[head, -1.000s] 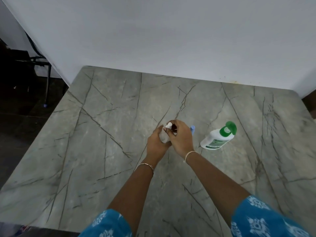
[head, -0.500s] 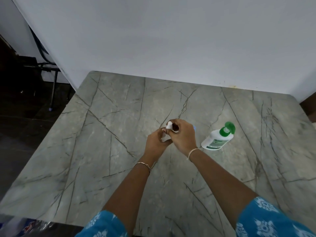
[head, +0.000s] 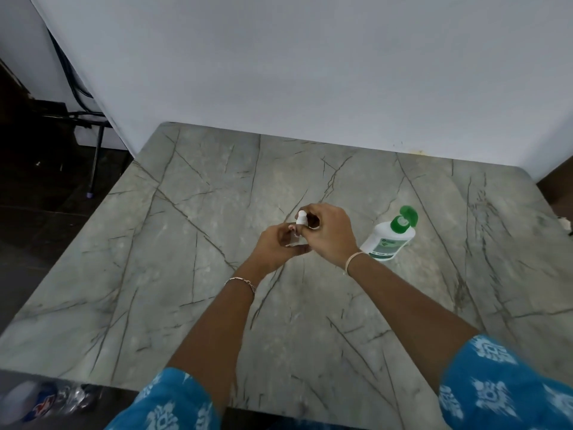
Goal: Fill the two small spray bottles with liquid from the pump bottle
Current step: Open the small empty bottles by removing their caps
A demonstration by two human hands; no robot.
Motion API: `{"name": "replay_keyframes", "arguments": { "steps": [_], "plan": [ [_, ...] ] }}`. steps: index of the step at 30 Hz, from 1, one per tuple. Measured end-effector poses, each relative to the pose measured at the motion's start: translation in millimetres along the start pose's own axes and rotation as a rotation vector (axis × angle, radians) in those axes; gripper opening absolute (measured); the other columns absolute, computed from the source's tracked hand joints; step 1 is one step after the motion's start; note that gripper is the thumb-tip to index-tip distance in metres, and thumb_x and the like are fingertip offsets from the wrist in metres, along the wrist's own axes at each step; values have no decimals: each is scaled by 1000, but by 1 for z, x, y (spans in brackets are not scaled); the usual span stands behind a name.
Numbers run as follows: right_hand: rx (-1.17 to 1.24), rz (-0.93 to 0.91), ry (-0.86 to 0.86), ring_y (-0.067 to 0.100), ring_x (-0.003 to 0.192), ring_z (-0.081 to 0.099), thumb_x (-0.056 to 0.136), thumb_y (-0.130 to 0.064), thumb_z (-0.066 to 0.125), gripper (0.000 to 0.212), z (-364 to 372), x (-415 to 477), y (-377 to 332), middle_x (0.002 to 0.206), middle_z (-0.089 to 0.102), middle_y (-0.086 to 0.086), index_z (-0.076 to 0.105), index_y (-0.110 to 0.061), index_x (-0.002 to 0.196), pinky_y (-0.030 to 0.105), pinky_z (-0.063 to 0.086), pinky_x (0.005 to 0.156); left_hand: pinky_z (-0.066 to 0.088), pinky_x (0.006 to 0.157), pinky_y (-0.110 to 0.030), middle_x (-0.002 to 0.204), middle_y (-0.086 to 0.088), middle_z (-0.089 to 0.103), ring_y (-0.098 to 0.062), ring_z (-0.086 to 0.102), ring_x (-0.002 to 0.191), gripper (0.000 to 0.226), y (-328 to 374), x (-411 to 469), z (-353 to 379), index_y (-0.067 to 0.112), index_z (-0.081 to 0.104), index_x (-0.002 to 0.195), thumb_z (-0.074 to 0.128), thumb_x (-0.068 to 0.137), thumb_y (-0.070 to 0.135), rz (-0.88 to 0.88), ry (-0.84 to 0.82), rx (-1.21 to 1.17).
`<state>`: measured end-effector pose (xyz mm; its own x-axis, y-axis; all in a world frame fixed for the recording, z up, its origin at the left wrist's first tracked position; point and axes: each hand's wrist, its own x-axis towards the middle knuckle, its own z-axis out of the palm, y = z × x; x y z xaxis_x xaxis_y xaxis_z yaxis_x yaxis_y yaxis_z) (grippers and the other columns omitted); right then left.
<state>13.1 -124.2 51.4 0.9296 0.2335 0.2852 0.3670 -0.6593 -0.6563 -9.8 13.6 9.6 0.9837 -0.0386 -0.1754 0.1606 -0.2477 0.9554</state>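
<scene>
Left hand grips the spray bottle, right hand pinches its top. Pump bottle lies at three o'clock, label too blurred to read.

my left hand and right hand close round the small spray bottle, so only its white top and a sliver of clear body show. the print on the pump bottle label is too small to read. below the near edge of the table, blurred shapes run off the bottom-left corner.
</scene>
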Motion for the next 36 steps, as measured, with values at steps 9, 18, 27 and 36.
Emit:
{"name": "replay_keyframes", "arguments": {
  "steps": [9,18,27,36],
  "plan": [
    [290,16,-44,8,76,65,88,-6,61,11,14,-6,17,79,67,-7,64,-16,84,24,54,73,52,95,-36,98,-3,74,-18,68,99,34,-20,6,5,20,70,98,87,68,20,28,-16,33],
    [832,272,150,9,50,28,99,-39,48,42,60,-2,1,57,32,-6,37,-21,62,27,27,53,54,93,-45,93,-17,73,-30,69,92,25,-47,18,15,4,69,91,82,70,5,122,43,145],
    [924,214,52,8,42,21,100,-38,47,49,71,7,18,52,27,-5,32,-19,57,22,19,41,54,90,-34,92,-1,74,-16,70,91,35,-67,26,13,9,68,101,84,70,10,189,12,139],
    [-7,-233,80,12,69,56,77,-37,75,27,65,13,60,70,60,-7,57,-17,74,28,43,64,53,72,-18,81,4,69,-6,69,76,30,-68,33,12,12,65,92,82,71,0,264,8,124]
  ]
}}
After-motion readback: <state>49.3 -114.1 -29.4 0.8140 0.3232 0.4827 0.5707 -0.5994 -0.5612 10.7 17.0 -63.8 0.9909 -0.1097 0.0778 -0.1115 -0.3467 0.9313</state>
